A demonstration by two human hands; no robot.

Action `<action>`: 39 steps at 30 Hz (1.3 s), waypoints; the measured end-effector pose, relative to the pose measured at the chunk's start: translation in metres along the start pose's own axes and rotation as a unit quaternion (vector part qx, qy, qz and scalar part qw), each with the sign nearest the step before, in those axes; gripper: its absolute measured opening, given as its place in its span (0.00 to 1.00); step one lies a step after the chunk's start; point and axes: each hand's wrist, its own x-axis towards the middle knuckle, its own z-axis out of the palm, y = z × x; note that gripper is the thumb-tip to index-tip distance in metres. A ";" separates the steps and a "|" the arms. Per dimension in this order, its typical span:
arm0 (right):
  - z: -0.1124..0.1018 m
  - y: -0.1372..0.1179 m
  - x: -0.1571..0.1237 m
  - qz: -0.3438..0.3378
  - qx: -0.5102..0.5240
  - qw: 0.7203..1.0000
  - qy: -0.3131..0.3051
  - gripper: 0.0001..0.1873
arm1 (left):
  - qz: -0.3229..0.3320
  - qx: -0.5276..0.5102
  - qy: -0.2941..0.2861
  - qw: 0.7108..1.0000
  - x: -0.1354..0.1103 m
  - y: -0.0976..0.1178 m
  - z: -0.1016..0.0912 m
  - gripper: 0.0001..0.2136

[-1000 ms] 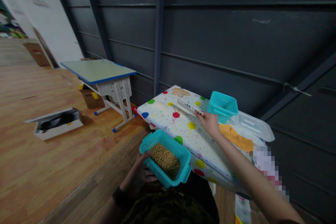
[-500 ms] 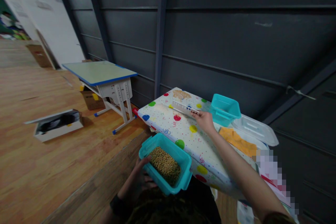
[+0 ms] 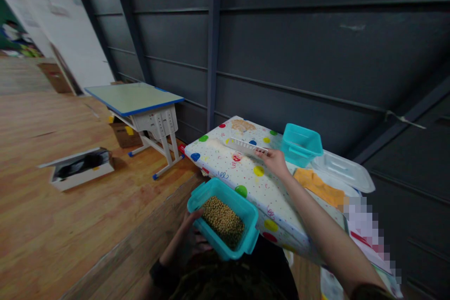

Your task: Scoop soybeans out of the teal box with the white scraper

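My left hand [image 3: 194, 230] grips a teal plastic box [image 3: 225, 218] filled with tan beans, held at the near edge of the table, below its top. My right hand [image 3: 275, 161] reaches over the dotted tablecloth [image 3: 246, 176] and pinches the end of a white slotted strip [image 3: 246, 146] that lies low over the cloth. Just right of that hand stands an empty teal box [image 3: 301, 143].
A clear plastic lid [image 3: 342, 171] and an orange cloth [image 3: 318, 186] lie on the table's right part. A blue-edged desk [image 3: 135, 98] stands to the left by the dark wall. An open white box [image 3: 77, 168] and cardboard boxes sit on the wooden floor.
The view shifted slightly. My right hand with the white strip drew a little toward the left and nearer the cloth; the box of beans stayed in my left hand.
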 end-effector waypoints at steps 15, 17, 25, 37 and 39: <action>-0.006 -0.004 -0.005 0.002 0.002 0.999 -0.050 0.42 | -0.025 0.010 -0.004 1.000 0.015 -0.010 -0.005 0.50; -0.008 -0.006 -0.005 0.001 0.009 0.999 -0.048 0.44 | -0.030 0.007 -0.007 0.999 0.016 -0.011 -0.005 0.48; -0.009 -0.011 -0.008 0.003 0.005 0.999 -0.047 0.47 | -0.022 -0.018 0.000 1.000 0.015 -0.011 0.001 0.58; -0.014 -0.006 -0.005 0.024 0.017 0.997 -0.066 0.39 | -0.030 0.007 0.006 1.000 0.016 -0.011 0.003 0.52; -0.015 -0.006 -0.006 0.026 0.026 0.998 -0.056 0.39 | -0.025 0.007 0.008 1.000 0.014 -0.010 0.004 0.52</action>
